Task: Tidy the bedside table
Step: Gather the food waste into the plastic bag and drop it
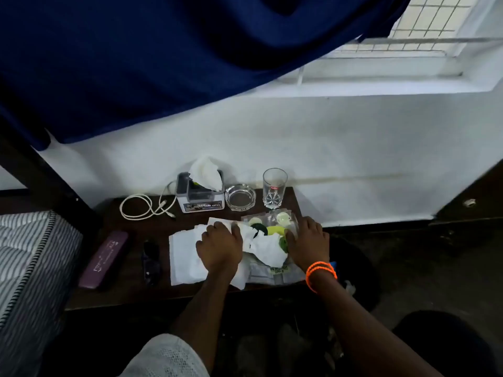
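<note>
Both hands are down on the litter at the middle of the table; the left hand lies knuckles-up on the white tissues, fingers bent over their far edge as if gathering them inward, though whether it truly pinches paper or only presses I cannot tell from above; the right hand, with orange bands at the wrist, rests on the clear wrapper and the green scraps, its fingers curled down into the heap, likely to scoop it toward the other hand; the two hands bracket the pile from either side, which suits bunching loose rubbish into one handful. A dark bin seems to stand just beside the table's right end, probably where the heap is bound. Along the wall the tissue box, ashtray and glass stand in a row, apart from the mess; the cable lies coiled at the far left, the case and sunglasses near the left edge, all untouched.
</note>
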